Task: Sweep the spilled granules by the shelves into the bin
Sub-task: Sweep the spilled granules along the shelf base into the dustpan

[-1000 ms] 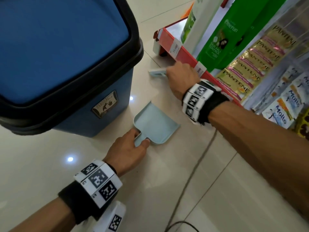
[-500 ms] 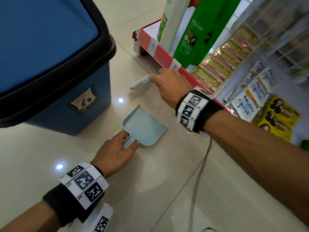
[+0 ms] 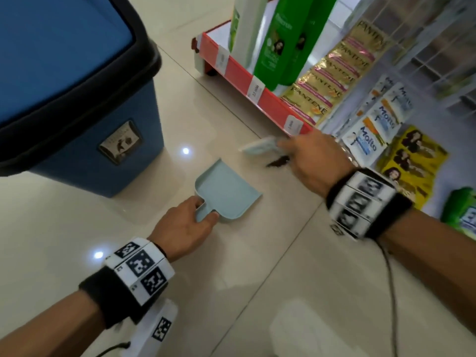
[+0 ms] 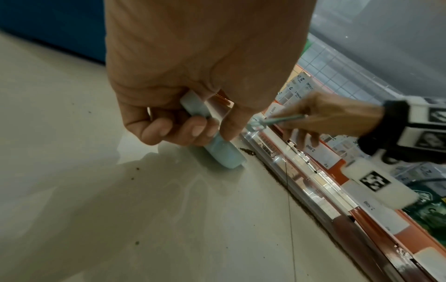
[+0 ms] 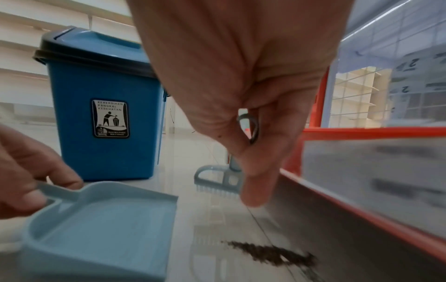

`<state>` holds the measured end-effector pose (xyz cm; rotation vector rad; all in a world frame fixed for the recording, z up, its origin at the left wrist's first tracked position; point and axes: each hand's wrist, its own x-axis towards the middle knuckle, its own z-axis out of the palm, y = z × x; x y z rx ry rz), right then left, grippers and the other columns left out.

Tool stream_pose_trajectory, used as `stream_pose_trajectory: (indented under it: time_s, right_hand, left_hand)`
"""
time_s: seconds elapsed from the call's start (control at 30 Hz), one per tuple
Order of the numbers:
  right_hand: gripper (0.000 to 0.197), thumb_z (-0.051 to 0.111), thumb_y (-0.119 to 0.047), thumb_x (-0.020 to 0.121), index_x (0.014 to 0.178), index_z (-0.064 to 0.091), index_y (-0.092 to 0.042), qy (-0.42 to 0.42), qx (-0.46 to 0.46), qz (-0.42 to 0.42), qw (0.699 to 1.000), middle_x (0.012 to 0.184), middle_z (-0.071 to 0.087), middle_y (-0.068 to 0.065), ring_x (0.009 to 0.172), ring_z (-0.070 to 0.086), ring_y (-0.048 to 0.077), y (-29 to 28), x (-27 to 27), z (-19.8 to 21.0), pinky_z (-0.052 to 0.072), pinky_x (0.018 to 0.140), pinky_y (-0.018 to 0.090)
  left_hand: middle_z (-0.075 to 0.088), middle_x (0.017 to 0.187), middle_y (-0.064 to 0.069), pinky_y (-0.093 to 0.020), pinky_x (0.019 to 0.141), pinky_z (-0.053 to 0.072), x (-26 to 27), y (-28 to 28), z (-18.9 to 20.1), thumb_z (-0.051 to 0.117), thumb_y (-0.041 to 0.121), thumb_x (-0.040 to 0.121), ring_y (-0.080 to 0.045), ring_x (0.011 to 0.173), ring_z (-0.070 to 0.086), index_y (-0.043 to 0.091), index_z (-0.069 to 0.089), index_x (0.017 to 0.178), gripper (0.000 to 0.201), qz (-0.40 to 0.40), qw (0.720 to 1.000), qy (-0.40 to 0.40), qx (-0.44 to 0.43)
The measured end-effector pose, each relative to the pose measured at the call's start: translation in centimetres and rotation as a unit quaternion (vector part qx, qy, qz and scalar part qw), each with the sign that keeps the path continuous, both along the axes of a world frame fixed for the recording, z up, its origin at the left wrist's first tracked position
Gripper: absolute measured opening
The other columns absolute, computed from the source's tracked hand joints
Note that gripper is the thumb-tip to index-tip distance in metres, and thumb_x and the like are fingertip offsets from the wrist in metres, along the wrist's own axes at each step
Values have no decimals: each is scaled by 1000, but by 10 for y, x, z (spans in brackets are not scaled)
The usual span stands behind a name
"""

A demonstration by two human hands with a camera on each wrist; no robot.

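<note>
a: where are the granules (image 5: 270, 252) lying?

b: they are lying in a dark little heap on the floor (image 3: 77, 228), close along the foot of the red shelf (image 3: 265, 99), with a thin line trailing along that bottom edge in the left wrist view. a few stray specks are sitting farther out on the tiles.

a: what is the left hand (image 3: 184, 229) doing?

b: its fingers and thumb are curling round the short handle of the pale blue dustpan (image 3: 226, 194), which is resting flat on the floor, its open lip facing the heap, a little apart from it.

a: and the right hand (image 3: 315, 161)?

b: it is pinching the handle of a small pale brush (image 5: 220, 179). the bristles are pointing down at the floor just beyond the heap, beside the shelf edge; whether they are touching the tiles i cannot tell.

a: the bin (image 3: 77, 104)?

b: the blue bin with the black rim is standing on the floor behind the dustpan, lid closed, well apart from the granules.
</note>
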<state>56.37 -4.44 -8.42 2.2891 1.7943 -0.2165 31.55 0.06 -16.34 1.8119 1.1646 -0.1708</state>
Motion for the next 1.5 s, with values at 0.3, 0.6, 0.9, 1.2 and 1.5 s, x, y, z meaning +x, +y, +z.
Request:
stream_pose_trajectory:
  time_s: [0.3,0.6,0.9,1.2,1.5]
  right_hand:
    - [33,42,-5,98,125,60,-12,-17,2,-71,997,114,63,16,106,61,37,47,-16,-35,45,74,41]
    - [19,48,-7,94,106,63,-7,-24,-57,-121,991,96,61,12,83,58,29,-53,2,0,47,71,34]
    - [32,36,-12,103,128,57,-16,-26,34,-17,999,72,43,4,66,51,26,23,-17,-14,48,66,36]
    - [35,42,-16,98,129,56,-26,-25,-64,-20,997,101,65,10,91,65,30,-83,24,-1,53,74,37]
    - [47,44,-10,98,141,44,-28,11,75,-3,997,70,46,0,65,53,23,-38,3,-14,36,58,29]
  left_hand:
    - [63,121,-5,-30,76,41,24,-12,-1,50,47,94,-20,92,56,15,51,132,50,-10,1000,-9,18]
    - [58,107,6,-30,76,43,25,-19,-4,51,47,94,-18,93,59,15,50,133,50,-18,1000,-17,-6]
    - [63,109,1,-33,77,47,21,-25,4,51,46,95,-21,94,61,16,52,128,45,-7,1000,-15,4]
    - [62,100,4,-18,59,38,3,-27,3,51,47,94,-11,79,57,16,53,126,45,4,1000,-16,18]
    - [64,113,-2,-29,72,43,15,-41,2,51,46,95,-19,94,61,15,52,129,47,-24,999,-15,14]
